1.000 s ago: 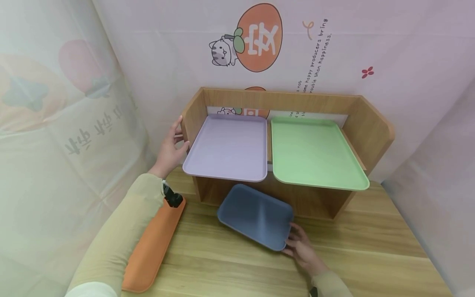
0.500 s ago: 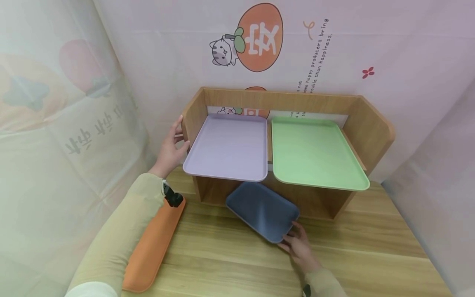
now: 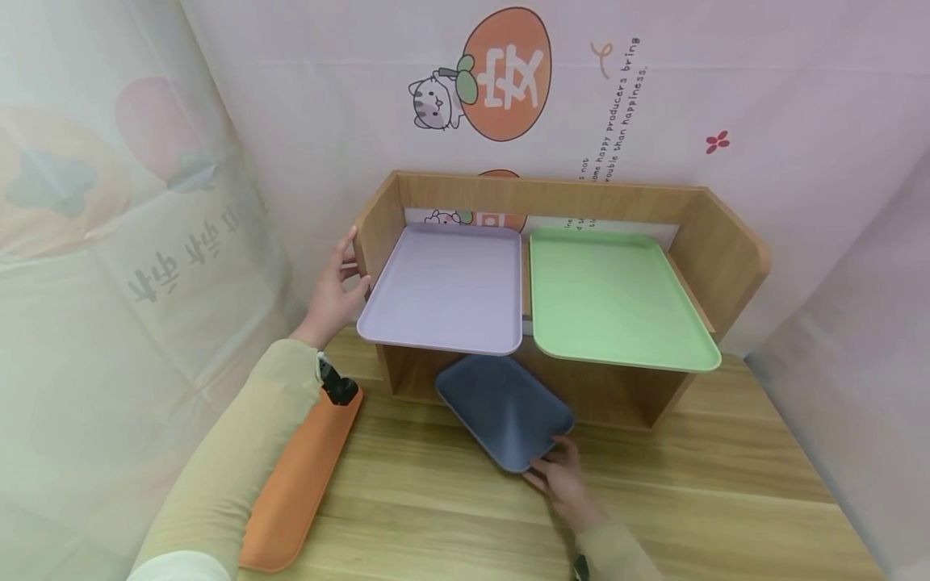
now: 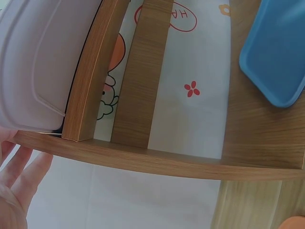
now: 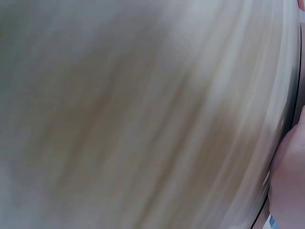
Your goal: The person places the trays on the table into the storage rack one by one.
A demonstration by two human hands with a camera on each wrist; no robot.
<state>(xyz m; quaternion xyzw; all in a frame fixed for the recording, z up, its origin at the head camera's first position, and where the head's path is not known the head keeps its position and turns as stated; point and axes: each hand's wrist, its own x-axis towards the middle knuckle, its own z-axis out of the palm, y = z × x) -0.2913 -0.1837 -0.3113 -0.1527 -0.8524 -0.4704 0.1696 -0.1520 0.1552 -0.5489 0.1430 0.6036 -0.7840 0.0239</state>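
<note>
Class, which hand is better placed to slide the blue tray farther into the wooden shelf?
Probably the right hand: it grips the blue tray by its near end. The left hand grips the wooden shelf at its left side, apart from that tray.

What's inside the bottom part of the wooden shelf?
One end of the blue tray is in there; the right hand holds the other. The purple tray and green tray above hide part of the space, so I can't see everything.
</note>
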